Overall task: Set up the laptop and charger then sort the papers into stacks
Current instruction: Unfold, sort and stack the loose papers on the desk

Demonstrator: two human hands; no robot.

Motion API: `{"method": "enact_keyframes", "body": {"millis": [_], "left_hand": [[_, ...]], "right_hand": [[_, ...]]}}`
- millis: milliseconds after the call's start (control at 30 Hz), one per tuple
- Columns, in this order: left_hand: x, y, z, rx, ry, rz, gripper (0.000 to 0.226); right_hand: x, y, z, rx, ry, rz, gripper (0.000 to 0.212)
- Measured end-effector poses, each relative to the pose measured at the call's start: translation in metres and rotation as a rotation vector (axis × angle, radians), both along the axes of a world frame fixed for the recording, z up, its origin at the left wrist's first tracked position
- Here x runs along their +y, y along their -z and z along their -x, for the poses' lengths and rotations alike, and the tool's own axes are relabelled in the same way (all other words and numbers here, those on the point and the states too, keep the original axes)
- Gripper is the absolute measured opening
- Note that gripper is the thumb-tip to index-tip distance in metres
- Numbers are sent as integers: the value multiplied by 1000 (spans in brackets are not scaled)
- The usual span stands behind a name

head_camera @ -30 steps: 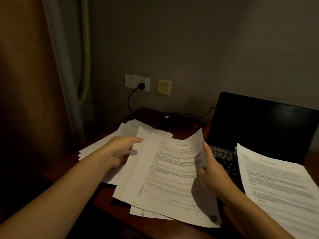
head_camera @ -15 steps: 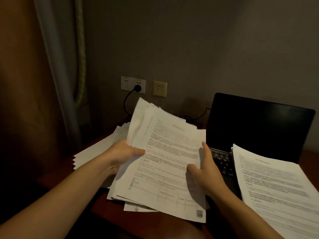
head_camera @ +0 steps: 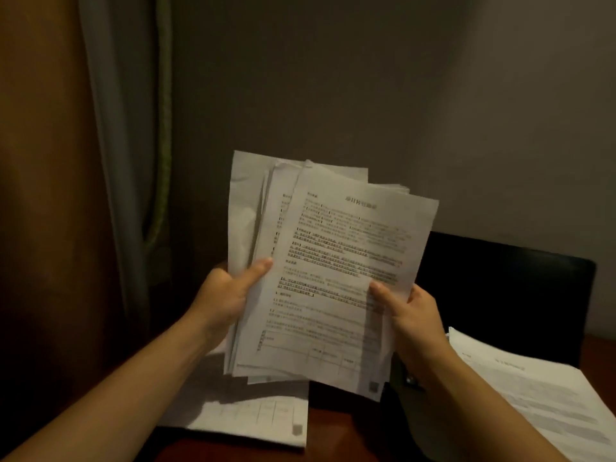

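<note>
A bundle of printed papers (head_camera: 330, 268) stands nearly upright in front of me, raised off the desk. My left hand (head_camera: 226, 295) grips its left edge, thumb across the front. My right hand (head_camera: 413, 315) grips the right edge, thumb on the top sheet. An open laptop (head_camera: 500, 295) with a dark screen stands behind at the right; its keyboard is hidden by the bundle and my right arm. Another sheet (head_camera: 253, 418) lies flat on the desk under the bundle. A second paper stack (head_camera: 540, 391) lies at the right over the laptop's base. The charger and wall socket are hidden.
A dark wooden desk (head_camera: 333, 438) sits against a grey wall. A curtain (head_camera: 123, 161) hangs at the left beside a brown panel.
Both hands have lifted the bundle from the desk and tilted it upright. It now covers the wall socket, plug and cable that were visible before. One sheet stayed on the desk.
</note>
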State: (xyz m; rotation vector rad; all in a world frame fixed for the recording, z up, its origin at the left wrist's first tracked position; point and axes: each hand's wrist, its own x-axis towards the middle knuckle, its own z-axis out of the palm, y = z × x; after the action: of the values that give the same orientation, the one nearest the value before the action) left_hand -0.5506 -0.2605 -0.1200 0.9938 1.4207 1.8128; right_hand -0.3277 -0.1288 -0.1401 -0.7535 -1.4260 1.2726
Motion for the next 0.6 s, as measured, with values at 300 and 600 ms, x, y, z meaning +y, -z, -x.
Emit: {"method": "enact_keyframes", "body": {"millis": [300,600], "left_hand": [[5,22,-7,98,-29,28,32],[13,19,-5,194,65,71,22]], "right_hand": [[-7,24,3,2,-30,49,16],[-9,2,1,-26,-119,-90,34]]}}
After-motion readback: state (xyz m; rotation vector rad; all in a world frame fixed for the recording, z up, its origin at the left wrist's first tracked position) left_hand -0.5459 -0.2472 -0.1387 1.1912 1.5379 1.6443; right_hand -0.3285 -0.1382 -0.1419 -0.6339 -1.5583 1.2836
